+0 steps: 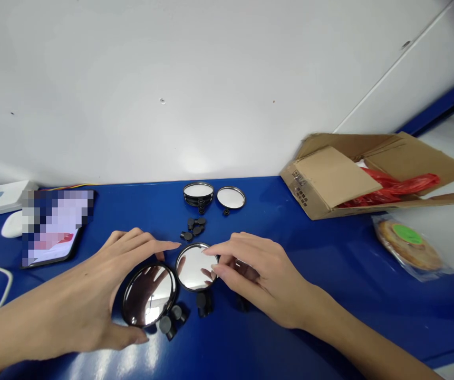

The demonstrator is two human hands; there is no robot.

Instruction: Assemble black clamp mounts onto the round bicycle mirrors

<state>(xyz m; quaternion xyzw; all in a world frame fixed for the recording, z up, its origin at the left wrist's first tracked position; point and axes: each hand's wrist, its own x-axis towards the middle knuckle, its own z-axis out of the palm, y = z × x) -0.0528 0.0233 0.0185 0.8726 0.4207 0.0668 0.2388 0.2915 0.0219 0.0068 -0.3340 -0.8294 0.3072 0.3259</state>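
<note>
Two round black-rimmed mirrors lie side by side on the blue table. Around the left mirror (150,295) curves my left hand (112,285), its thumb and fingers spread apart at the mirror's edge, the index finger stretched toward the other mirror. My right hand (256,272) is at the right edge of the right mirror (195,268), index finger and thumb apart over its rim; its other fingers are curled and partly hidden. Small black knobs (167,326) lie below the left mirror, and a black clamp piece (203,304) sits below the right one.
Behind are a mirror stack (198,191), a single mirror (231,197) and several black knobs (197,230). A phone (58,227) and white mouse (12,224) lie left. An open cardboard box (329,179) and wrapped pastry (411,245) are right. A wall (211,105) stands behind.
</note>
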